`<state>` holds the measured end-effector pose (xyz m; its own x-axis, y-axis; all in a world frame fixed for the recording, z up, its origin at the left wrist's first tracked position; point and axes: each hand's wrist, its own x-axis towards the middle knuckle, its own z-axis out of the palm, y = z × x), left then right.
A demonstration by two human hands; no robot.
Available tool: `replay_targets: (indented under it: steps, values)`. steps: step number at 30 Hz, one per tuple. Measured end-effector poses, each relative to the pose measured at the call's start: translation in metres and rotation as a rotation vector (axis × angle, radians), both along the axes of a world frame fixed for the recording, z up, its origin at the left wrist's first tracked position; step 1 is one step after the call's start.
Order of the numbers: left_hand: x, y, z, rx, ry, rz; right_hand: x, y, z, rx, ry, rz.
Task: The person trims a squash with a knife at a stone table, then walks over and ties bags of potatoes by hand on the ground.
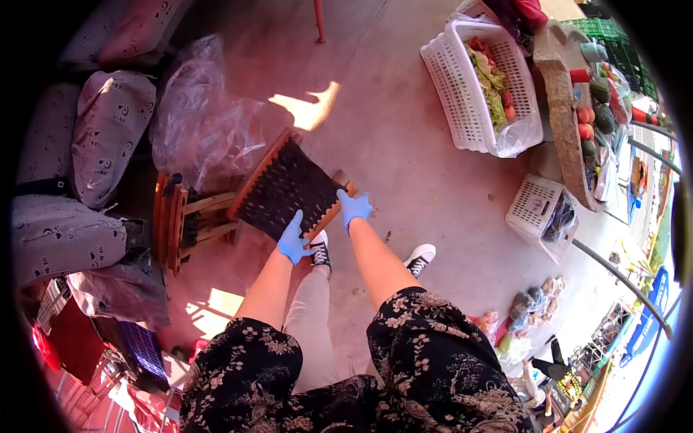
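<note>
A wooden folding stool [289, 189] with a black woven seat is in front of me, tilted above the concrete floor. I wear blue gloves on both hands. My left hand [294, 239] grips the stool's near wooden rail, with a finger lying over the seat. Around the right end of the same rail, my right hand [354, 207] is closed. Just left of the stool, more folded wooden stools [173, 225] stand close together, partly covered by clear plastic sheeting [206, 123]. The stool's legs are mostly hidden under the seat.
Grey printed, covered bundles [112, 137] line the left side. A white basket [449, 68] of vegetables stands at the upper right, beside a stone ledge [559, 94] with produce. A smaller white crate [529, 206] and several bagged goods [530, 307] sit farther right.
</note>
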<state>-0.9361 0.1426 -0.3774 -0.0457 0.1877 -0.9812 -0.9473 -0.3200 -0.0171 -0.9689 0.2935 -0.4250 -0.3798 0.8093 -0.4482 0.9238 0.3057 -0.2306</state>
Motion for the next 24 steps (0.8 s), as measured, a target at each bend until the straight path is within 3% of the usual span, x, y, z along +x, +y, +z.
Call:
replay_targets:
  steps: [3,4,5,7,9,11,15,16,19,21,22,23,24]
  values:
    - [0.023,0.000,-0.042,-0.071,-0.133,-0.007,0.035,0.000,-0.118,-0.177,0.195,-0.097]
    - [0.018,0.015,-0.039,-0.148,-0.127,0.061,0.010,0.024,-0.059,-0.815,0.239,-0.279]
    - [0.023,0.022,-0.048,-0.152,-0.040,0.100,-0.001,0.032,-0.047,-1.002,0.062,-0.464]
    - [0.041,0.024,-0.064,-0.173,0.125,0.176,0.012,0.033,-0.063,-1.166,0.177,-0.508]
    - [0.051,0.031,-0.083,-0.227,0.180,0.163,0.020,0.040,-0.062,-1.204,0.232,-0.494]
    - [0.056,0.038,-0.089,-0.271,0.170,0.262,0.046,0.039,-0.117,-1.082,0.235,-0.439]
    - [0.075,0.084,-0.091,-0.283,0.448,-0.374,0.072,0.113,-0.093,-1.124,0.388,-0.668]
    - [0.068,0.113,-0.077,-0.306,0.597,-0.743,0.078,0.147,-0.090,-1.136,0.426,-0.729]
    - [0.056,0.207,-0.064,-0.227,0.714,-1.023,0.113,0.244,-0.094,-0.995,0.480,-0.911]
    - [0.058,0.278,-0.076,-0.103,0.361,-0.642,0.146,0.308,-0.097,-0.969,0.559,-1.067]
    - [0.060,0.314,-0.083,-0.090,0.190,-0.451,0.163,0.343,-0.103,-1.066,0.666,-1.270]
    - [0.068,0.341,-0.101,-0.044,0.117,-0.474,0.183,0.372,-0.106,-1.047,0.764,-1.369]
    - [0.079,0.366,-0.113,-0.034,0.189,-0.655,0.195,0.398,-0.096,-0.977,0.731,-1.442]
